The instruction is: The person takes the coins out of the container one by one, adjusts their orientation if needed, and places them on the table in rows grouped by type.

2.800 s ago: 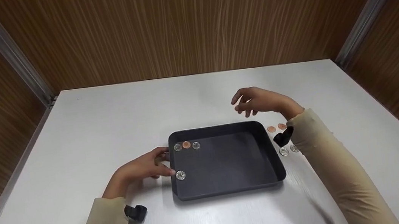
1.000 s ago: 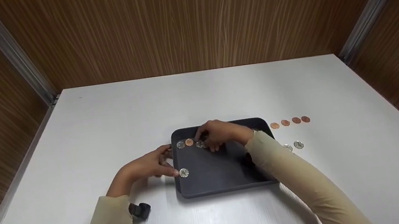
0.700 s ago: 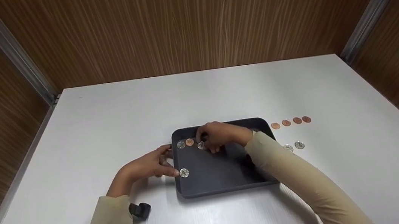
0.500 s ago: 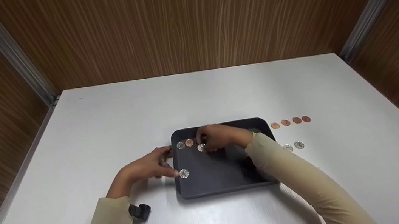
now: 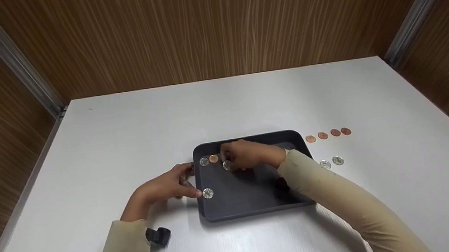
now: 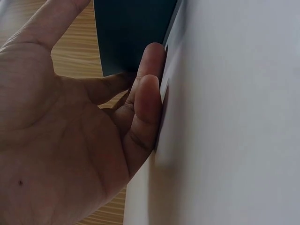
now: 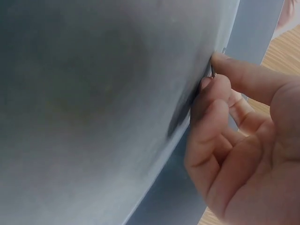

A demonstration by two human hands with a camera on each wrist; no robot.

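**Coins being set out in a dark tray**

- Tray (image 5: 258,190): dark, shallow, being kept on the white counter (image 5: 222,109), near its middle.
- Right hand (image 5: 249,155): being held inside the tray at its far left part, fingers curled. In the right wrist view a thin edge, judged to be a coin, is being pinched between thumb and fingertip (image 7: 213,70) against the tray floor. A silver coin (image 5: 226,165) is showing at these fingertips in the head view.
- Left hand (image 5: 163,189): being rested on the counter at the tray's left wall, fingers relaxed and apart, nothing being gripped; fingertips (image 6: 150,61) are touching the wall, as if the tray is being steadied.
- Coins in the tray: a silver one (image 5: 204,161) and a copper one (image 5: 213,158) are lying side by side along the far wall; another silver one (image 5: 208,193) is lying by the left wall.
- Coins on the counter, right of the tray: four copper (image 5: 328,134) in a row, two silver (image 5: 332,162) nearer.
- Step judged in hand: a coin is being placed or nudged in line beside the copper one. The next move calls for a light release, neighbours being left undisturbed.
- Writing: none legible; coin faces too small.
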